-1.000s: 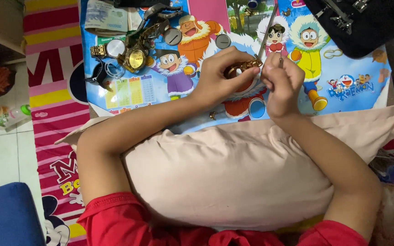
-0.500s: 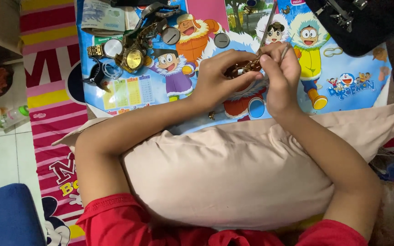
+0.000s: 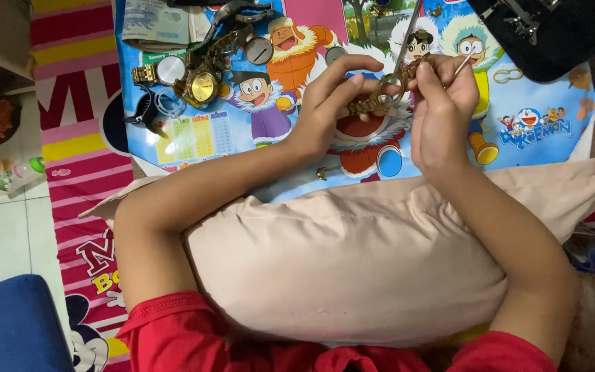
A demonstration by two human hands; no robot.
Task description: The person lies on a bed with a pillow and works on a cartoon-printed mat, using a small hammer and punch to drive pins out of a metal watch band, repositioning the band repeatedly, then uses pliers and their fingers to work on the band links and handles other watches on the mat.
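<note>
Nearest the camera, a red shirt (image 3: pixel 173 334) and a pale peach pillow (image 3: pixel 352 262) fill the lower view, with both forearms lying across the pillow. Beyond its far edge the left hand (image 3: pixel 328 103) and right hand (image 3: pixel 442 110) meet over a blue cartoon-printed mat (image 3: pixel 538 131). The left hand's fingers (image 3: pixel 352 81) are closed narrowly on a gold-coloured metal watch band (image 3: pixel 380 93), pinching it from the left. The right hand's fingers (image 3: pixel 425 76) grip the band's other end and also hold a thin metal tool (image 3: pixel 463 64), whose tip sticks out to the right of them. A slim grey rod (image 3: pixel 408 38) rises from between the two hands toward the far edge; what holds it cannot be told.

Just below the left fingers a small brass piece (image 3: pixel 321 172) lies on the mat. Well to the left of the fingers sits a cluster of watches (image 3: pixel 194 83), gold and silver, with folded paper (image 3: pixel 154 24) beyond them. Far right, past the right fingers, lies a black case (image 3: pixel 559 31). At the left, a pink striped rug (image 3: pixel 70 138) and a blue cushion (image 3: pixel 8 324).
</note>
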